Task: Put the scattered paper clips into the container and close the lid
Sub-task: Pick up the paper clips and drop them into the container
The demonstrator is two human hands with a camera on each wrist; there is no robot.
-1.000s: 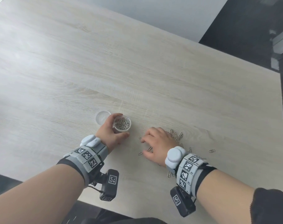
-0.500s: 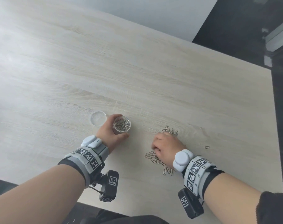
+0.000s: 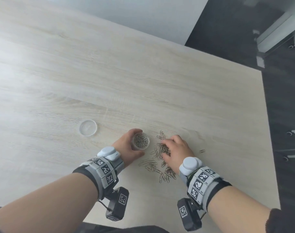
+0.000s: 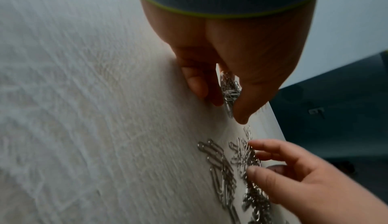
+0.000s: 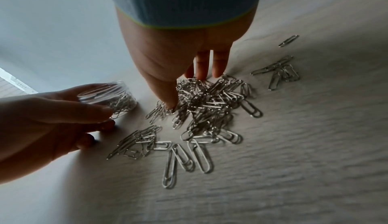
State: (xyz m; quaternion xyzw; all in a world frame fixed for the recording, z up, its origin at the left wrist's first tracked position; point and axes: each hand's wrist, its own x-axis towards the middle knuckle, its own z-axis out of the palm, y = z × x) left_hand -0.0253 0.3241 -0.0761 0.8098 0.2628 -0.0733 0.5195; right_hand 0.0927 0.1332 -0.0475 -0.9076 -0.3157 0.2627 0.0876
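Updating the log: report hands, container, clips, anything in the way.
Left hand grips container, partly filled. Right hand on loose paper clips. Lid off, lying apart to the left. Nothing blocking.

The right hand reaches down, its thumb and fingertips touching a heap of silver paper clips on the pale wooden table. Just left of the heap, the left hand grips a clear container part-filled with clips. One stray clip lies apart.
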